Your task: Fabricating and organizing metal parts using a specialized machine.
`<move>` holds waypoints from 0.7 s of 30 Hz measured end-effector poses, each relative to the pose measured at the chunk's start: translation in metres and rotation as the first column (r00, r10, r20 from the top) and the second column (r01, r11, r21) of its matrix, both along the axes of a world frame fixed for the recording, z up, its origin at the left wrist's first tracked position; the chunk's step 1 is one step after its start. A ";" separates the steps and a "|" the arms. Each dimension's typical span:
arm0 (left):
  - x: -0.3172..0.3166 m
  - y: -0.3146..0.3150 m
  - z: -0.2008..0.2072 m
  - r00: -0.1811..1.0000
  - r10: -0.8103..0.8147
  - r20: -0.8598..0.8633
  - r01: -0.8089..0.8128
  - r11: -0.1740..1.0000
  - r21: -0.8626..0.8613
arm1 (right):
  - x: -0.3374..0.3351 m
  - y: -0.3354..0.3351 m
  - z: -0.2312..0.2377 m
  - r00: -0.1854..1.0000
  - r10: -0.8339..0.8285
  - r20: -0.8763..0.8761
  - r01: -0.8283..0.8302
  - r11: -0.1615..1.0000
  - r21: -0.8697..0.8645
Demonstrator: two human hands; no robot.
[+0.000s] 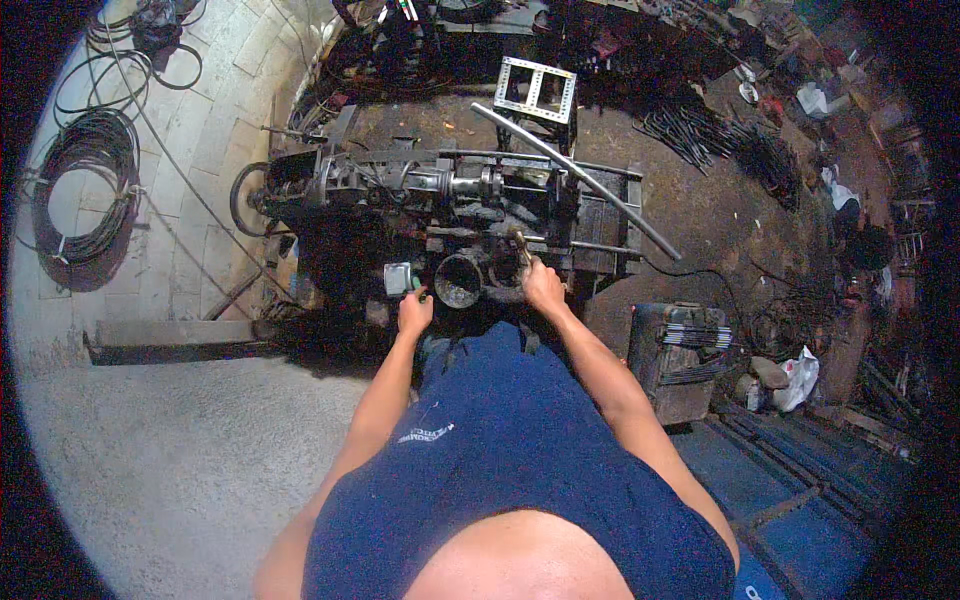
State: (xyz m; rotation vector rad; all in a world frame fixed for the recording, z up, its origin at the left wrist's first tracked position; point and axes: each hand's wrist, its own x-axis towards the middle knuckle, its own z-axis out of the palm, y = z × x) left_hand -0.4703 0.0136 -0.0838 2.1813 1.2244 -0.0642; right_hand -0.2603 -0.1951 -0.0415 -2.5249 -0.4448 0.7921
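My left hand (415, 314) is closed around a green-handled tool (416, 286). Right beside that handle is a pale square plate (397, 278); whether the two are joined I cannot tell. My right hand (543, 287) grips a short tan and metallic tool (522, 250), its upper end against or just over the machine. Both hands are at the near side of a dark, greasy machine (440, 182) with a horizontal shaft and rails. Between them sits a round metal cup or pot (459, 281) with greyish contents.
A long metal tube (580, 182) lies slantwise across the machine's right side. Behind it stands a perforated metal frame (536, 90). Coiled cable (80, 185) hangs at the left wall. Dark rods (690, 138) lie at right, and thin rods top a box-like stand (680, 360).
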 end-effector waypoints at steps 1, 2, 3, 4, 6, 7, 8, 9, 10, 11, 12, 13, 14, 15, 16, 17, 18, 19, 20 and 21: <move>0.000 0.000 0.000 1.000 0.001 -0.006 -0.001 1.000 -0.008 | 0.000 0.000 0.001 1.000 0.003 0.000 -0.003 1.000 0.000; 0.000 0.000 -0.001 1.000 0.003 -0.012 -0.003 1.000 -0.017 | 0.000 0.000 0.001 1.000 0.005 -0.001 -0.005 1.000 0.001; 0.000 0.000 -0.001 1.000 0.003 -0.012 -0.004 1.000 -0.016 | 0.000 0.000 0.002 1.000 0.006 -0.001 -0.006 1.000 0.001; 0.000 0.000 0.001 1.000 0.004 -0.019 -0.005 1.000 -0.023 | 0.000 0.000 0.002 1.000 0.001 -0.001 -0.001 1.000 0.003; 0.002 -0.001 0.004 1.000 0.005 -0.027 -0.006 1.000 -0.029 | 0.000 0.000 0.002 1.000 -0.003 -0.002 0.003 1.000 0.006; 0.003 -0.002 0.008 0.998 0.024 -0.062 -0.027 0.999 -0.041 | -0.001 -0.001 0.002 1.000 -0.004 0.007 0.004 1.000 0.018; 0.005 -0.004 0.012 0.994 0.042 -0.097 -0.048 0.997 -0.053 | -0.001 -0.001 0.002 1.000 -0.005 0.015 0.004 1.000 0.031; 0.007 -0.004 0.016 0.994 0.041 -0.098 -0.046 0.997 -0.054 | -0.001 -0.002 0.002 1.000 -0.006 0.014 0.006 1.000 0.030; 0.007 -0.004 0.017 0.993 0.042 -0.107 -0.050 0.997 -0.067 | -0.001 -0.001 0.002 1.000 -0.006 0.009 0.005 0.999 0.031; 0.008 -0.004 0.018 0.992 0.044 -0.116 -0.053 0.995 -0.080 | 0.000 -0.001 0.002 1.000 -0.006 0.004 0.005 0.999 0.032; 0.008 -0.005 0.020 0.992 0.042 -0.116 -0.052 0.995 -0.080 | -0.001 -0.002 0.002 1.000 -0.007 0.003 0.007 0.999 0.032; 0.008 -0.005 0.018 0.991 0.055 -0.121 -0.065 0.994 -0.084 | -0.001 -0.002 0.002 1.000 -0.012 0.011 0.011 0.999 0.042; 0.008 -0.005 0.020 0.990 0.068 -0.126 -0.079 0.993 -0.087 | -0.001 -0.002 0.003 1.000 -0.017 0.019 0.016 0.999 0.052; 0.007 -0.003 0.014 0.990 0.067 -0.126 -0.078 0.993 -0.087 | -0.001 -0.002 0.003 1.000 -0.018 0.018 0.017 0.999 0.052; -0.001 0.001 0.001 0.997 0.046 -0.069 -0.051 0.996 -0.078 | -0.002 -0.002 0.006 1.000 -0.011 0.015 0.010 0.998 0.059; -0.002 0.002 -0.003 1.000 0.017 -0.011 -0.018 0.997 -0.069 | -0.002 -0.002 0.006 1.000 -0.011 0.013 0.011 0.998 0.064; -0.004 0.003 -0.007 1.000 0.017 -0.011 -0.018 0.997 -0.069 | -0.002 -0.002 0.006 1.000 -0.011 0.013 0.010 0.998 0.064; -0.003 0.002 -0.006 1.000 0.003 -0.002 -0.003 0.998 -0.057 | -0.002 -0.002 0.005 1.000 -0.014 0.014 0.013 0.998 0.057; -0.002 0.001 -0.005 1.000 -0.012 0.006 0.012 0.999 -0.046 | -0.001 -0.002 0.004 1.000 -0.016 0.015 0.015 0.999 0.050; -0.001 0.001 -0.004 1.000 -0.013 0.006 0.013 0.999 -0.046 | -0.001 -0.002 0.004 1.000 -0.017 0.015 0.017 0.999 0.049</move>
